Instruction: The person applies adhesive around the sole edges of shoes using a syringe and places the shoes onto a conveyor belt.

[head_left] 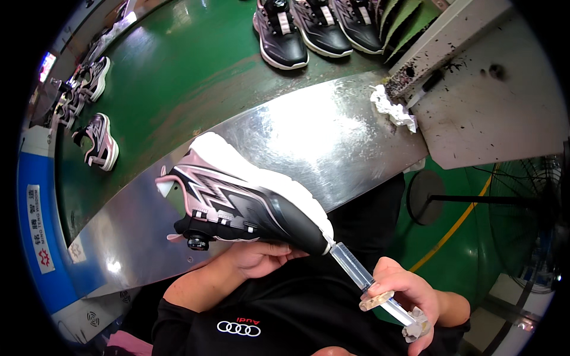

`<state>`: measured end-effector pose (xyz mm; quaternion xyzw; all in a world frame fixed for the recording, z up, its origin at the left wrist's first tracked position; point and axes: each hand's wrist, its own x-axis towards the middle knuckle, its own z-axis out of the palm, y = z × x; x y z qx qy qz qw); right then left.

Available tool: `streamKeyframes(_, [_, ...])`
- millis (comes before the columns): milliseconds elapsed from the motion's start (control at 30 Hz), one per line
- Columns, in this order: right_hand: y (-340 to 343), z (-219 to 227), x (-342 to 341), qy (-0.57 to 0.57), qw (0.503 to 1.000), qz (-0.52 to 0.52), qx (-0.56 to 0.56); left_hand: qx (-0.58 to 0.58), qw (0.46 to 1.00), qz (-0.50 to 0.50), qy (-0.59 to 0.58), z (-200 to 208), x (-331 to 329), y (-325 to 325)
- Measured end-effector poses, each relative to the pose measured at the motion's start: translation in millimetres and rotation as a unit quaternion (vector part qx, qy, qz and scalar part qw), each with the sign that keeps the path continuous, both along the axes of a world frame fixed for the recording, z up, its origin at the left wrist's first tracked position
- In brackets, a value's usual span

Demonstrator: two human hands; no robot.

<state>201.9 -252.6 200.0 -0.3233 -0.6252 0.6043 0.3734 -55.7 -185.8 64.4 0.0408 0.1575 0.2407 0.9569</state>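
Observation:
My left hand (258, 256) grips a black and pink sneaker (243, 202) with a white sole from underneath, holding it on its side over the metal edge plate (332, 136). A round dial closure shows on the shoe's upper. My right hand (409, 293) holds a clear plastic syringe (356, 273), fingers around its flange and plunger. The syringe tip touches the toe of the sneaker where the sole meets the upper.
A green conveyor belt (172, 77) carries three black sneakers (314, 26) at the top and several pink and black ones (95, 139) at the left. A crumpled white rag (395, 110) lies beside a stained grey table (499, 101). A fan (528, 219) stands at the right.

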Motion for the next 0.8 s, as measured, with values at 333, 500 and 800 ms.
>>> streamKeyframes(333, [2, -5, 0, -0.030, 0.989, -0.033, 0.142, 0.012, 0.998, 0.044, -0.034, 7, 25, 21])
streamKeyframes(500, [4, -5, -9, -0.076, 0.977, -0.050, 0.195, 0.002, 0.998, 0.047, -0.043, -4, 28, 22])
streamKeyframes(800, [-3, -24, -19, -0.190, 0.950, -0.041, 0.246, -0.018, 0.996, 0.061, -0.055, 12, 37, 31])
